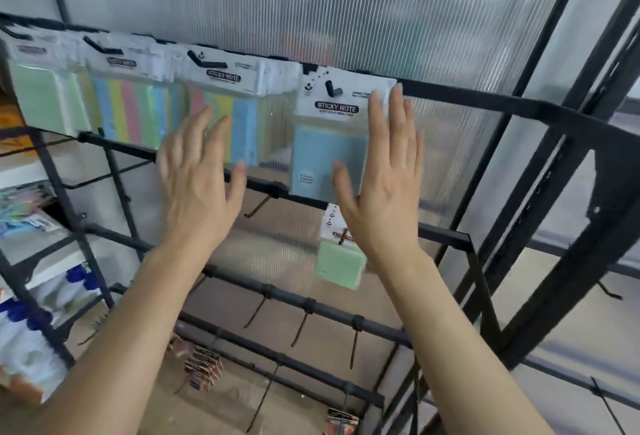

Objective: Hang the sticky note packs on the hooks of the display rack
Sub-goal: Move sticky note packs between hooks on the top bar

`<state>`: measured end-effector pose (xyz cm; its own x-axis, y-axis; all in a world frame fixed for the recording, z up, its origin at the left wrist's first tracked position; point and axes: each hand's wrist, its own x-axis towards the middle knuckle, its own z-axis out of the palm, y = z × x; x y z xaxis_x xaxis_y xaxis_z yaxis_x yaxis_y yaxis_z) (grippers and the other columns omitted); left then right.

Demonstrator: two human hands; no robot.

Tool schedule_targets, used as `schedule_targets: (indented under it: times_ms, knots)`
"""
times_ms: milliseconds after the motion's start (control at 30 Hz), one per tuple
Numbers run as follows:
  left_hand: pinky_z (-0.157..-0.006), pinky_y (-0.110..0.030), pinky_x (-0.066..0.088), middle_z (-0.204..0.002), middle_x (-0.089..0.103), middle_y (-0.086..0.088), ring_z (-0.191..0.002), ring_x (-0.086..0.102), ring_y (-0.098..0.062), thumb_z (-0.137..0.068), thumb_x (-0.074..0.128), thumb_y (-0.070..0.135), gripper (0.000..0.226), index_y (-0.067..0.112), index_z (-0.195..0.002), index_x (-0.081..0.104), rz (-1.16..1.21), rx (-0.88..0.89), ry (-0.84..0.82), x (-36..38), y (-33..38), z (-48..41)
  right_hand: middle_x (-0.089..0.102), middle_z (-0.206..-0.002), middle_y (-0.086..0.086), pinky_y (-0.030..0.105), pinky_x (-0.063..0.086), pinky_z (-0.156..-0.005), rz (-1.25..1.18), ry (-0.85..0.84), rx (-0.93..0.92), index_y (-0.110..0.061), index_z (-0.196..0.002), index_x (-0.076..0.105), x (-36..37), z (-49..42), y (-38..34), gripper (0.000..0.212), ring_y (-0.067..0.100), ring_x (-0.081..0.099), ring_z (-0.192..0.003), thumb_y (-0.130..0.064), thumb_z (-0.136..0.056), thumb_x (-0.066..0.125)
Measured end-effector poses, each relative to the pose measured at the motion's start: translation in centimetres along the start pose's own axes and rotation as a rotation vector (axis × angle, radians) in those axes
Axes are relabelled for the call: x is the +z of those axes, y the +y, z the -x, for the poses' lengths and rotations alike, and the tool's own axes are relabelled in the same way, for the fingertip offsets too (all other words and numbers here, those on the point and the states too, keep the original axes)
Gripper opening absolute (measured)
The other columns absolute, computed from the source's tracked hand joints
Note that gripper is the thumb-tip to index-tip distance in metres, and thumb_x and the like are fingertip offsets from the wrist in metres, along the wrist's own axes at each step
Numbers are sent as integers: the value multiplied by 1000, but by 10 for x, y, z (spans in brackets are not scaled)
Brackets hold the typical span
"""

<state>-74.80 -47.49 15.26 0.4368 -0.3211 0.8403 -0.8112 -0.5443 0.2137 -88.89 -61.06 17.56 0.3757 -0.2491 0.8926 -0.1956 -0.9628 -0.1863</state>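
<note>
rack bars [460, 97] matt black metal, hooks [334, 88] same; sticky note packs [329, 147] in clear glossy plastic sleeves over pastel paper pads, white printed card headers [221, 76]; back wall [311, 1] ribbed translucent plastic sheet, slight sheen

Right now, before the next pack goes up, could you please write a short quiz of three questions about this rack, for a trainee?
1. True or false: the right hand grips the blue pack.
2. On which row does the green pack hang? A top, B second, C bottom.
3. Fill in: the hook just left of the green pack is ____.
Key: 1 false, it is open; 2 B; 3 empty.
</note>
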Motion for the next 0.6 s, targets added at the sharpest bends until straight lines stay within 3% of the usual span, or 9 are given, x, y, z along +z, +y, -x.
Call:
schedule_targets:
  times_ms: [167, 467, 600]
  knots:
    - [-110, -43, 12, -146, 31, -17, -136, 24, -33, -95, 37, 11, 40, 2, -133, 42, -14, -44, 93, 2, -28, -47, 20, -153, 17, 45, 8, -115, 88, 36, 2, -4, -145, 24, 1, -28, -1, 63, 33, 10, -142, -16, -87, 45]
    - [-107, -47, 21, -140, 41, -16, -131, 31, -36, -93, 43, 20, 36, 6, -125, 53, 118, 142, 106, 11, -53, -99, 43, -140, 18, 47, 25, -107, 250, 25, -52, -3, -131, 49, -2, -43, -1, 45, 35, 27, -136, -17, -89, 55]
    - [-97, -45, 29, -121, 53, -17, -117, 37, -29, -88, 51, 13, 24, 5, -109, 57, 194, 212, 170, 12, -60, -103, 53, -128, 16, 44, 31, -100, 296, 86, -75, -6, -118, 59, -5, -44, -3, 35, 33, 37, -128, -24, -88, 60]
